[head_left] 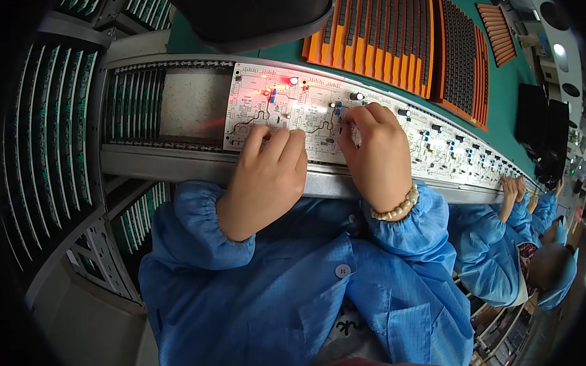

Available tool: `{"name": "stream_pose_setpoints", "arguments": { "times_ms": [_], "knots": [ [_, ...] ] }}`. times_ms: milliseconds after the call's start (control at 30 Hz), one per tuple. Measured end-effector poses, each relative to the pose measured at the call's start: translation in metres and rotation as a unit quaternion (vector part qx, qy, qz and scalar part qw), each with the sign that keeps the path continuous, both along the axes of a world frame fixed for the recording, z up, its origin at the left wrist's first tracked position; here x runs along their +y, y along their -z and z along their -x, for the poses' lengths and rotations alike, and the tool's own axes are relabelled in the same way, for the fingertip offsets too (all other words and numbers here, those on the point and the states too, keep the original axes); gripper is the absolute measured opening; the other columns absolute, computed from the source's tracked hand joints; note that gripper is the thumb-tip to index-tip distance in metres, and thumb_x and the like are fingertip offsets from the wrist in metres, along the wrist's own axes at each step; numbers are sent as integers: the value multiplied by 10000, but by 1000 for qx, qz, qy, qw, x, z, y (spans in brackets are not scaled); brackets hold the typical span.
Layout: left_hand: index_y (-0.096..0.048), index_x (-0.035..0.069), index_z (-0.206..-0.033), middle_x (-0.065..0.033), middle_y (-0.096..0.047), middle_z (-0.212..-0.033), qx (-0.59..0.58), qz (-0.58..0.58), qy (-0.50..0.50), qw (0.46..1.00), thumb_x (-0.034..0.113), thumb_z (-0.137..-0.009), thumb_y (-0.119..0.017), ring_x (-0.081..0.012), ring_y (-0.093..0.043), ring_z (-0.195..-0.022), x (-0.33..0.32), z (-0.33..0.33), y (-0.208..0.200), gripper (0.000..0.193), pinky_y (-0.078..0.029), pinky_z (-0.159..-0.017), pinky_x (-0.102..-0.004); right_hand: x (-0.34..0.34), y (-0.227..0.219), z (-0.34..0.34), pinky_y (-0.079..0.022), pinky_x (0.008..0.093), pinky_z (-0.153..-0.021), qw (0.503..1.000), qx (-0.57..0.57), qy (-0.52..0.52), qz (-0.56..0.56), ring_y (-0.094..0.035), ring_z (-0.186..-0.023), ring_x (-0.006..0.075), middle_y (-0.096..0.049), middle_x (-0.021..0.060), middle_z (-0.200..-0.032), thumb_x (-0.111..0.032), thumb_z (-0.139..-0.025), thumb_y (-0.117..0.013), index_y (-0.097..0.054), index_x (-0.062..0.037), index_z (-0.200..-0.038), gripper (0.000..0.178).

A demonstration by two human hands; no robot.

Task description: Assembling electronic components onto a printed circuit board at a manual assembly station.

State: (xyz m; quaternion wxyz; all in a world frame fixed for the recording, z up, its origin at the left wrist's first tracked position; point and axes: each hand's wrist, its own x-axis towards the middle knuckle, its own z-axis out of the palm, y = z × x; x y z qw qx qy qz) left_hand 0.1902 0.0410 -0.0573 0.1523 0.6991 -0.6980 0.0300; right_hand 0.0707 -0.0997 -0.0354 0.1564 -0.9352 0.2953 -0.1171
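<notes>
curling over circuit boards [243, 97], left hand [267, 171] and right hand [382, 151] block what's beneath; grasping or not, i cannot tell.

Flat rectangular white circuit board [254, 100]: black traces, red glow. Behind-right of board: long orange-and-black striped racks [378, 38]. Nearer side: blue fabric smock [264, 294], fine grid.

Out ahead of the coat button [342, 270] and to its left, the left hand [271, 163] is held back up, its fingers bent with the tips turned down. The right hand [377, 144] is ahead of the button and slightly to its right, wrist bare above a beaded bracelet [397, 208], thumb and forefinger bent toward each other; whether they pinch cannot be told. Both forearms wear blue sleeves [204, 228] gathered at the wrists.
</notes>
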Motion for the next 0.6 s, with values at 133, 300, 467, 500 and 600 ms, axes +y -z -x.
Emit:
{"name": "stream_pose_setpoints", "arguments": {
  "times_ms": [133, 300, 467, 500, 600],
  "knots": [
    [-651, -44, -958, -99, -580, -932, -15, 3, 8, 1000, 109, -751, -576, -237, -543, -938, -1, 1, 2, 269, -426, -893, -402, 7, -3, -6, -498, 388, -686, 992, 65, -42, 98, -595, -815, 291, -596, 125, -800, -58, -712, -663, -655, -10, -805, 105],
    [-656, 8, -815, -83, -568, -906, -35, 2, 12, 999, 122, -733, -585, -228, -522, -931, -3, 4, 2, 157, -422, -904, -410, 20, 6, -9, -484, 379, -708, 964, 166, -115, 171, -566, -850, 271, -570, 108, -806, -117, -701, -611, -659, -23, -786, 136],
    [-646, 22, -796, -78, -551, -872, -39, -1, 10, 999, 119, -721, -576, -219, -522, -922, -7, 6, 2, 141, -426, -875, -378, 26, 6, 2, -475, 380, -728, 927, 212, -171, 259, -557, -870, 266, -578, 111, -837, -133, -705, -603, -649, -16, -759, 137],
    [-646, 22, -796, -78, -551, -872, -41, -1, 11, 999, 119, -721, -576, -219, -522, -922, -7, 6, 0, 141, -426, -875, -378, 25, 5, 7, -475, 377, -731, 937, 186, -159, 249, -561, -861, 268, -583, 116, -838, -131, -715, -612, -655, -19, -788, 140],
    [-640, -20, -995, -94, -575, -936, 3, -45, 1, 999, 131, -762, -601, -239, -556, -912, -12, 1, -4, 281, -430, -872, -385, 16, 2, 25, -476, 370, -737, 955, 134, -134, 229, -570, -843, 271, -592, 126, -842, -127, -734, -631, -667, -26, -846, 155]
  ]
}}
